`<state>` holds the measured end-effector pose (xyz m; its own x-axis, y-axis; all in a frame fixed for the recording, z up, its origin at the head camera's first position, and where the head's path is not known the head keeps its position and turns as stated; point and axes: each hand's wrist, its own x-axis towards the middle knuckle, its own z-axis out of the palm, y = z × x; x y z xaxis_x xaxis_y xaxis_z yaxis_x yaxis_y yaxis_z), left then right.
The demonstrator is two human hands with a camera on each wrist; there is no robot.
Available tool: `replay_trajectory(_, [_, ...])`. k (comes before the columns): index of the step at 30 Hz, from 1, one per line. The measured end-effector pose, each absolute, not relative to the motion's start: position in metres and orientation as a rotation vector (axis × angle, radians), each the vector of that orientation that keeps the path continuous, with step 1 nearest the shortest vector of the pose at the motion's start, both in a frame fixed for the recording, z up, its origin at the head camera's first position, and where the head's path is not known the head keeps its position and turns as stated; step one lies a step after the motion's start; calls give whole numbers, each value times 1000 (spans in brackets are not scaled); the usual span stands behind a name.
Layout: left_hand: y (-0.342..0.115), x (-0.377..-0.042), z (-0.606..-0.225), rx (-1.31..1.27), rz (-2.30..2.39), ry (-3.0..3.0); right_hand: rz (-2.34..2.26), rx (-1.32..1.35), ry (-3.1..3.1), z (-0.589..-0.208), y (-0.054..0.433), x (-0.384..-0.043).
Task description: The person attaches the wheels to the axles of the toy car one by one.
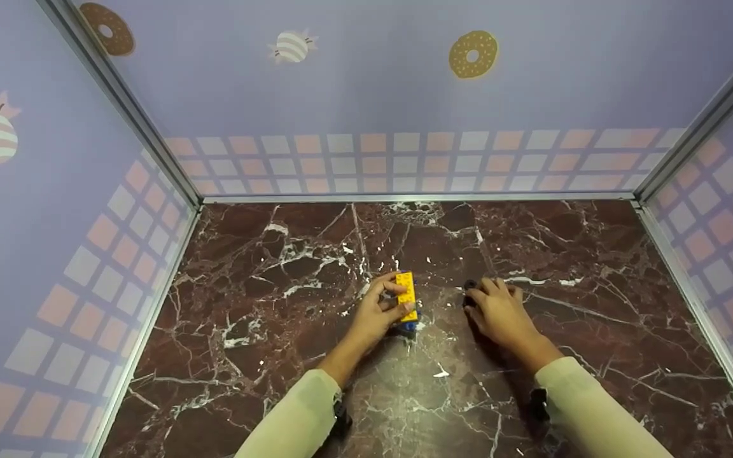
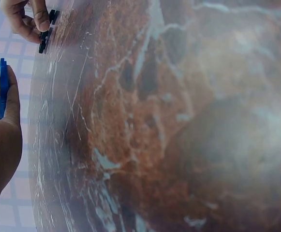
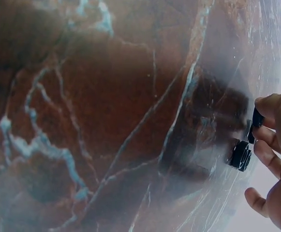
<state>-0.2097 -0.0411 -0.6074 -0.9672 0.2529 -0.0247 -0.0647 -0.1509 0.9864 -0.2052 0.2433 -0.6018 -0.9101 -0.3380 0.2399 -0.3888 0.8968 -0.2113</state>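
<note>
Clock dial centred midway between the two hands, 12 at the far wall. Nearest: pale left sleeve (image 1: pixel 290 420) at 8 o'clock, pale right sleeve (image 1: pixel 602 410) at 4. Dark device strapped at each wrist.

Left hand (image 1: pixel 369 318) at 9 o'clock. Thumb and fingers clamped on a block stack (image 1: pixel 410 295): yellow studded brick uppermost in the head view, blue below, some green between as the left wrist view has it. Stack's long side runs roughly 12 to 6. Whether its underside touches the tabletop, cannot tell.

Right hand (image 1: pixel 501 313) at 3 o'clock, knuckles up. Thumb and fingertip pinch a small dark piece (image 3: pixel 258 118); the other fingers bent and spread apart. Round black part (image 3: pixel 241 155), wheel-like, just beside those fingertips. Dark pieces sit well apart from the stack, at 3 o'clock from it; exact shape partly hidden by the fingers.

Beneath: dark red-brown tabletop (image 1: pixel 443 420), white marbled veins, glossy patch at 6. Farther: metal strip (image 1: pixel 417 198) along the back edge at 12. Beyond it, lilac far wall (image 1: pixel 366 95), pink and white checks low down; striped candy print (image 1: pixel 292 48) at 11, doughnut print (image 1: pixel 485 60) near 12.
</note>
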Motion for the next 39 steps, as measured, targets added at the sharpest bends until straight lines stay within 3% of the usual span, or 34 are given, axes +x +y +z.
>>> replay_trajectory(39, [-38,-206,-610,201,2264,1852,804,715,-2624,-579,211,-222])
